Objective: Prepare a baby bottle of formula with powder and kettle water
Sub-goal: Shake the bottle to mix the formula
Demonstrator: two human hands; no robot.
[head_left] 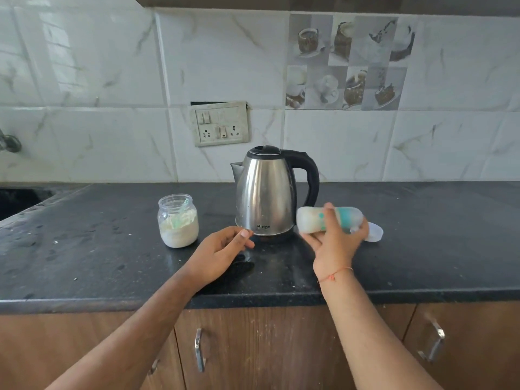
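Dark speckled countertop (84, 257), white marble-pattern tile wall behind. Steel kettle (266, 195) stands upright at centre, far side of the counter, black lid closed, black handle pointing right, spout pointing left. To its left, apart from it, an open glass jar (178, 220) holds white powder to roughly half height; a pale green scoop (180, 218) sits inside, partly buried. Right hand (336, 243) grasps the baby bottle (329, 219), fingers wrapped round the body; bottle lies roughly horizontal above the counter, just right of the kettle base, blurred. Contents look milky white; teal markings on the bottle wall. Which end carries the teat: cannot tell through the blur. A clear cap (375, 232) rests on the counter just right of the right hand. Left hand (222, 249) is empty, fingers loosely curled, near the kettle's lower front; contact with the kettle not resolvable. Thin red thread (334, 275) on the right wrist. Switch plate (221, 123) on the wall above the kettle. Brown cabinet doors (253, 347) below the counter edge.
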